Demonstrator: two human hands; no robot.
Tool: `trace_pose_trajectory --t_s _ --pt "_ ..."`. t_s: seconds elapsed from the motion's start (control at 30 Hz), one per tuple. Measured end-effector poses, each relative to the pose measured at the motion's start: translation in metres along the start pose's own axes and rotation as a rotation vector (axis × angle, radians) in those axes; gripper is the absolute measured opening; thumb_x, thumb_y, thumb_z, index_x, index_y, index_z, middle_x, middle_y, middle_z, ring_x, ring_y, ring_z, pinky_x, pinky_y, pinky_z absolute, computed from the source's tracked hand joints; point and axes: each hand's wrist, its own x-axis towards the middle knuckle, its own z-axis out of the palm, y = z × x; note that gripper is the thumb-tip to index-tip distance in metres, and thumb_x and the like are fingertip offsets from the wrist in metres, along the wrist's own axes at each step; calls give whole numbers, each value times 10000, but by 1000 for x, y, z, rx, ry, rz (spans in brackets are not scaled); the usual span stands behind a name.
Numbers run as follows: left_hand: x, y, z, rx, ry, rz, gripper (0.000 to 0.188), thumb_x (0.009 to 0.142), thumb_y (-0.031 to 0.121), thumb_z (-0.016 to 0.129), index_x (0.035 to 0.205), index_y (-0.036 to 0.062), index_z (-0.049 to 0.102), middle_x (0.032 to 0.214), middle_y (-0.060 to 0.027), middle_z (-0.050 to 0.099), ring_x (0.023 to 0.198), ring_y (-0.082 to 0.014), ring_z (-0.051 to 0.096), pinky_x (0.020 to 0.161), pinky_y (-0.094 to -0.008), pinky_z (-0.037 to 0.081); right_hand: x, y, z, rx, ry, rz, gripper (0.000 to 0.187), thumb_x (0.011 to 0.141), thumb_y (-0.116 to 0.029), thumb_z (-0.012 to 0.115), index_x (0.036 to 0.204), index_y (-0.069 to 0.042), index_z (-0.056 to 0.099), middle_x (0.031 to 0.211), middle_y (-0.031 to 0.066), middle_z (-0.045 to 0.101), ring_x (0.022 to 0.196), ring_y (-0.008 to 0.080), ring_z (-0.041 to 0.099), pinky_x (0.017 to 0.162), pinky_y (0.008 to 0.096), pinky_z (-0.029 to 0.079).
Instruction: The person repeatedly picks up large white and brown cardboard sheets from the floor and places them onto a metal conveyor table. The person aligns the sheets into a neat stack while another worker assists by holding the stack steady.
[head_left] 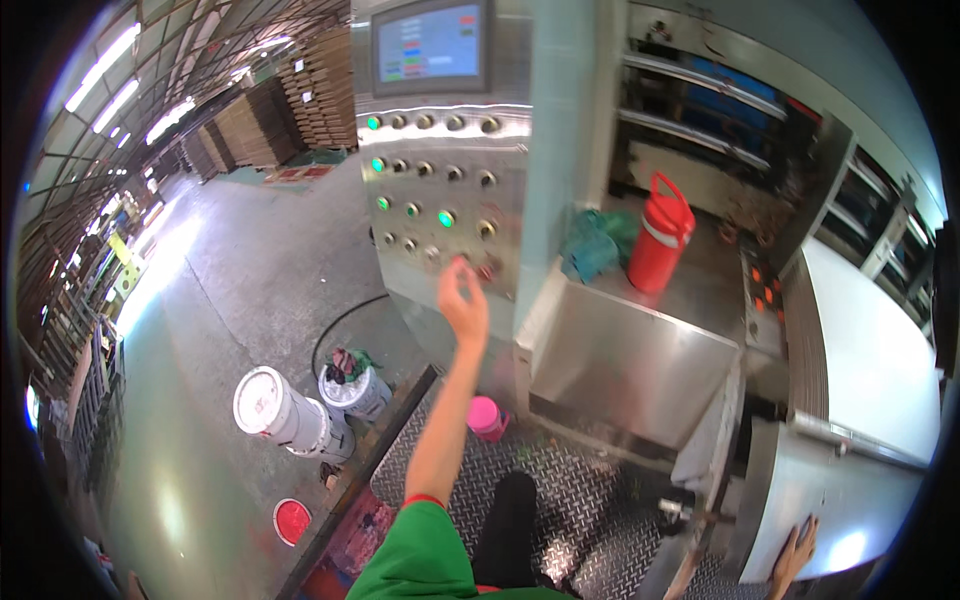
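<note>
while left hand (463, 300) nears panel (445, 190), two buckets (275, 410) below.

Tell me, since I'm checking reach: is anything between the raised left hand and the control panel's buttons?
Nothing visible is. The left hand is raised right in front of the lower buttons of the control panel, with no object between them. The red jug stands off to the right on the steel ledge, and the right hand rests low on the machine.

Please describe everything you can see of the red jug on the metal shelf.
The red jug stands upright on the steel shelf beside the control panel. It looks like plastic, with a red arched handle on top, a pale band under the lid and a slightly tapering body. A crumpled teal cloth lies beside its left. No hand touches it.
</note>
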Motion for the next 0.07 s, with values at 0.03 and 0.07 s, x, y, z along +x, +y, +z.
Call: trace_pose_trajectory --t_s 0.03,0.07 --pt "-8 3 0 -42 -19 -22 292 963 157 625 1218 16 645 1186 -176 678 1094 -301 647 952 -440 498 2 -8 -5 22 -17 34 585 1044 -449 438 1529 -122 408 1608 164 344 1478 350 311 1198 532 147" --pt "19 -6 -3 -13 -4 -13 292 963 157 625 1218 16 645 1186 -176 678 1094 -301 647 952 -440 498 5 -21 -12 -54 -92 174 616 1034 -507 420 1537 -152 404 1611 163 339 1490 356 285 1199 542 139"
